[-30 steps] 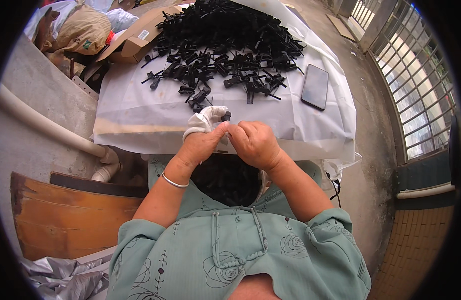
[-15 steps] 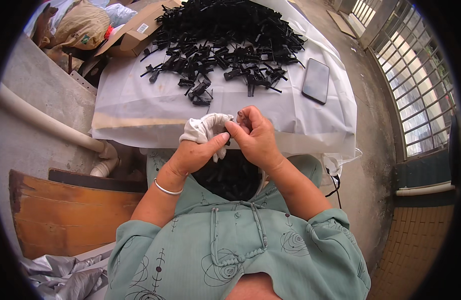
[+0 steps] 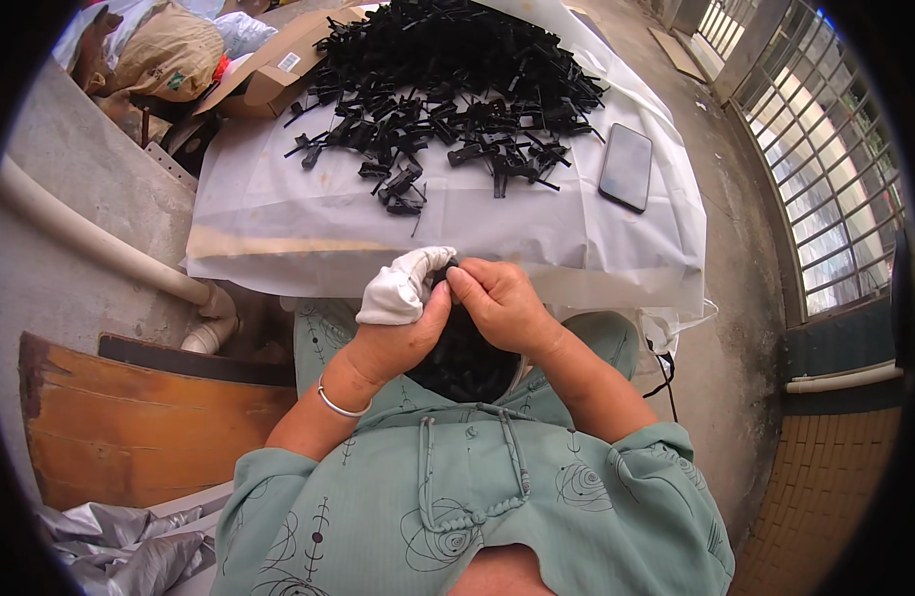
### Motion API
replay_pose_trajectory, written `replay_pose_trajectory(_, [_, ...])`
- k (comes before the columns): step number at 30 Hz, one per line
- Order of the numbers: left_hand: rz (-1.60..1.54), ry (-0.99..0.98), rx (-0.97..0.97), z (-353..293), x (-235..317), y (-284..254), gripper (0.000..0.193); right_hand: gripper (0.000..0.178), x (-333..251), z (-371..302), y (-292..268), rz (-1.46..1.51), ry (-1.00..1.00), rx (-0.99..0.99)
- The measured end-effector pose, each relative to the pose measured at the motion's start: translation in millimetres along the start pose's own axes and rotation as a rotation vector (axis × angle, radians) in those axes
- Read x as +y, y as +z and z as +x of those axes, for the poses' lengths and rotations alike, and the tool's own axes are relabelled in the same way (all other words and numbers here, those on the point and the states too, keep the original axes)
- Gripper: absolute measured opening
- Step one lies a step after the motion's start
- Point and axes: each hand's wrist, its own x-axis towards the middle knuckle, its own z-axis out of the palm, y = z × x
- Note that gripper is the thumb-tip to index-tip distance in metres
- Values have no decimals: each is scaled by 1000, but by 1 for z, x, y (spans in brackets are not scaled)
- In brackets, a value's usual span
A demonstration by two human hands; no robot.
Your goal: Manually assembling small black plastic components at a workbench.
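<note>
Above my lap, at the table's near edge, my left hand (image 3: 406, 320) is closed on a small black plastic part (image 3: 444, 270). A white cloth glove (image 3: 396, 293) covers its fingers, while the thumb is bare. My bare right hand (image 3: 499, 300) meets it thumb to thumb and pinches the same part. Most of that piece is hidden by my fingers. Below both hands, a round container between my knees holds many black parts (image 3: 462, 363). Farther off, a big heap of black plastic parts (image 3: 457, 84) with thin stems covers the far half of the table.
White sheeting (image 3: 298, 214) covers the table. A dark phone (image 3: 626, 167) lies at its right side. An opened cardboard box (image 3: 269, 84) stands at the far left. A pale pipe (image 3: 100, 238) and brown board (image 3: 140, 422) are on my left; a barred window (image 3: 825, 149) is on the right.
My right hand's fingers have curled in and come closer to the left, around the black part. The gloved left fingers have turned and bunched up.
</note>
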Motion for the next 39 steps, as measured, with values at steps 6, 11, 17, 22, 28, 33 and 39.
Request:
replay_pose_trajectory(6, [88, 82, 16, -1, -12, 4, 30, 27, 17, 1, 12, 226, 113, -12])
replay_pose_trajectory(11, [-299, -34, 16, 4, -15, 4, 33, 21, 9, 0, 3, 152, 18, 38])
replay_pose_trajectory(17, [-739, -423, -75, 5, -4, -11, 31, 13, 14, -3, -13, -195, -48, -144])
replay_pose_trajectory(22, [-361, -318, -181, 5, -2, -11, 36, 12, 7, 0, -12, -127, -127, -6])
replay_pose_trajectory(28, [-564, -401, -366, 4, 3, -14, 30, 14, 11, -1, -7, 105, 108, -68])
replay_pose_trajectory(33, [-627, -436, -336, 0, 1, -14, 25, 20, 8, -4, -7, 47, 5, -112])
replay_pose_trajectory(39, [-136, -166, -255, -2, -6, -4, 23, 23, 4, 0, 0, -122, -2, -130])
